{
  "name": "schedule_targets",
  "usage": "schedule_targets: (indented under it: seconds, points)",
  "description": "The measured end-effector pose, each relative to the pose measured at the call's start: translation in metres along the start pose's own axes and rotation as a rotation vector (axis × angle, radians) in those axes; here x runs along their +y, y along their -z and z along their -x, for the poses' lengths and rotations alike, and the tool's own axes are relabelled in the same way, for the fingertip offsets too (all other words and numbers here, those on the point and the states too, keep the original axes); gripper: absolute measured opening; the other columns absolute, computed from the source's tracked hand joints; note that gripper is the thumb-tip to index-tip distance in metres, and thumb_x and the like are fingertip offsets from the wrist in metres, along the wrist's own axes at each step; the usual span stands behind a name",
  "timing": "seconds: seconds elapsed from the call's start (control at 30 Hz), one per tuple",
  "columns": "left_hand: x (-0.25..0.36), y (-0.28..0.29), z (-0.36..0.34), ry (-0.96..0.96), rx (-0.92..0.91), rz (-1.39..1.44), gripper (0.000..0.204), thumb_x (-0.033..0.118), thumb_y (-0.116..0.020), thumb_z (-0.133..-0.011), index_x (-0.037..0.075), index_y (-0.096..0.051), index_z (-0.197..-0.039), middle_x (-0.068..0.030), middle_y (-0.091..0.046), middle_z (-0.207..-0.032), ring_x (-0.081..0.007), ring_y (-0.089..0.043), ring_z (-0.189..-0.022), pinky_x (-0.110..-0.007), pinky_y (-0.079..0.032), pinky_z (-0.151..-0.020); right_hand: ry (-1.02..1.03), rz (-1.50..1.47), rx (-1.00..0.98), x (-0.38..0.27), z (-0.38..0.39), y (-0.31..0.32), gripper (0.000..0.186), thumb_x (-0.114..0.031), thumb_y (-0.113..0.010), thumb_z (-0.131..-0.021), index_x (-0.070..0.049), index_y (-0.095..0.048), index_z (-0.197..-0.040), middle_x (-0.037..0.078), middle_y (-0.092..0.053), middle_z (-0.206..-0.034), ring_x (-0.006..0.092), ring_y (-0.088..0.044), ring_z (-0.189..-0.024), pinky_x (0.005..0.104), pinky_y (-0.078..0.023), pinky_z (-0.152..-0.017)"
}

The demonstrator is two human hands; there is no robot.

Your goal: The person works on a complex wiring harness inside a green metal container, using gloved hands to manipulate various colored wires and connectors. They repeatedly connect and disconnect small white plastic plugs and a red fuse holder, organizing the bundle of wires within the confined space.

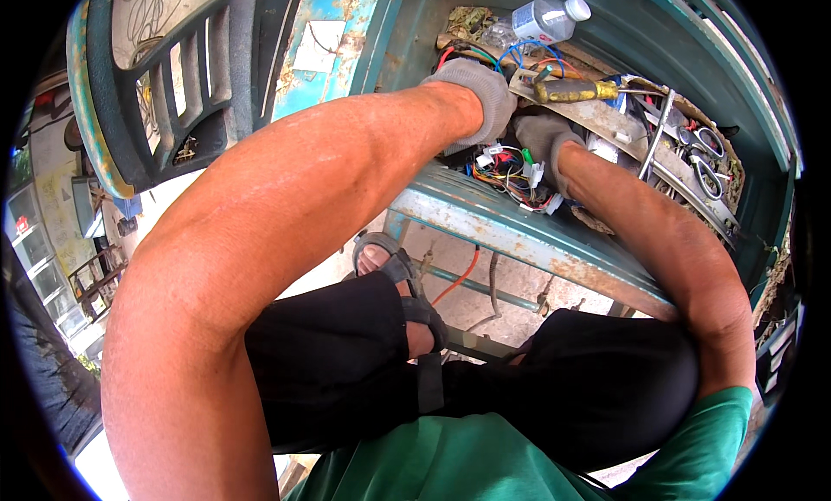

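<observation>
A: Where is the bundle of coloured wires (pixel 506 168)?

B: In the far part of the scene, inside the open teal metal compartment (pixel 554 241), just behind its rusty near edge. White connectors sit among the strands.

A: And the hands?

B: Both wear grey gloves and meet over the wires. The left hand (pixel 480 98) comes in from the left on a strongly bent arm, wrist turned down, fingers curled into the bundle; what exactly they pinch is hidden. The right hand (pixel 545 142) reaches up from the lower right, forearm straight, its fingers buried in the wires, so I cannot tell whether they grip.

A: What lies around them?

B: A yellow-handled screwdriver (pixel 576 90) just beyond the hands, a clear plastic bottle (pixel 545 18) farther back, scissors (pixel 710 155) to the right. Near, below the compartment, a sandalled foot (pixel 398 276) rests beside the person's black-clad knees.
</observation>
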State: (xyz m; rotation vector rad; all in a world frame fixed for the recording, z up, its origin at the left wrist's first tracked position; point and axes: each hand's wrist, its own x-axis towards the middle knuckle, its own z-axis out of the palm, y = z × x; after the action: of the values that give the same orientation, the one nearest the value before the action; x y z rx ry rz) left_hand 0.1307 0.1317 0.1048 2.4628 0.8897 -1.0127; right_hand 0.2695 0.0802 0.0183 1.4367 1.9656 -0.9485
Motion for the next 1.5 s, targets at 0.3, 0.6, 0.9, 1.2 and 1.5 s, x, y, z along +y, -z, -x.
schedule_targets:
  seconds: [0.3, 0.6, 0.9, 1.2, 1.5]
  points:
    - [-0.001, -0.004, -0.002, 0.041, 0.073, 0.055, 0.032, 0.021, -0.059, -0.096, 0.017, -0.076, -0.123, -0.0133, -0.076, -0.118, -0.0329, -0.072, -0.113, -0.044, -0.057, -0.095, 0.023, -0.055, -0.033, 0.001, -0.014, -0.010, 0.041, -0.021, -0.050, -0.098, -0.006, -0.073, -0.127, 0.023, -0.067, -0.136, 0.0374, -0.067, -0.125, 0.0451, -0.053, -0.102]
    - [0.001, 0.001, 0.004, 0.011, 0.036, -0.072, 0.033, 0.016, -0.059, -0.095, 0.017, -0.075, -0.125, -0.0147, -0.075, -0.122, -0.0334, -0.070, -0.117, -0.045, -0.057, -0.097, -0.021, -0.168, 0.046, 0.007, -0.027, -0.016, 0.031, -0.018, -0.060, -0.092, -0.003, -0.076, -0.113, 0.021, -0.074, -0.119, 0.0330, -0.073, -0.107, 0.0432, -0.057, -0.090]
    - [-0.002, -0.004, -0.001, 0.005, 0.035, -0.038, 0.031, 0.017, -0.058, -0.095, 0.016, -0.076, -0.121, -0.0141, -0.075, -0.121, -0.0332, -0.071, -0.115, -0.045, -0.058, -0.096, -0.190, -1.154, 0.474, -0.013, -0.005, -0.006, 0.032, -0.019, -0.057, -0.094, -0.003, -0.072, -0.117, 0.022, -0.073, -0.115, 0.0357, -0.068, -0.101, 0.0454, -0.050, -0.092]
    - [-0.004, -0.004, -0.005, -0.021, 0.037, -0.034, 0.032, 0.025, -0.056, -0.097, 0.016, -0.077, -0.119, -0.0134, -0.076, -0.120, -0.0329, -0.072, -0.112, -0.045, -0.057, -0.095, -0.142, -0.883, 0.286, 0.006, -0.021, -0.021, 0.037, -0.020, -0.056, -0.094, -0.003, -0.072, -0.122, 0.023, -0.071, -0.126, 0.0407, -0.066, -0.111, 0.0459, -0.048, -0.099]
    - [-0.005, -0.008, -0.008, -0.023, 0.046, -0.097, 0.033, 0.028, -0.056, -0.099, 0.021, -0.075, -0.125, -0.0109, -0.075, -0.121, -0.0322, -0.071, -0.113, -0.045, -0.057, -0.096, -0.076, -0.200, 0.016, 0.006, -0.021, -0.014, 0.045, -0.029, -0.056, -0.096, -0.006, -0.070, -0.131, 0.022, -0.065, -0.140, 0.0351, -0.061, -0.133, 0.0403, -0.050, -0.107]
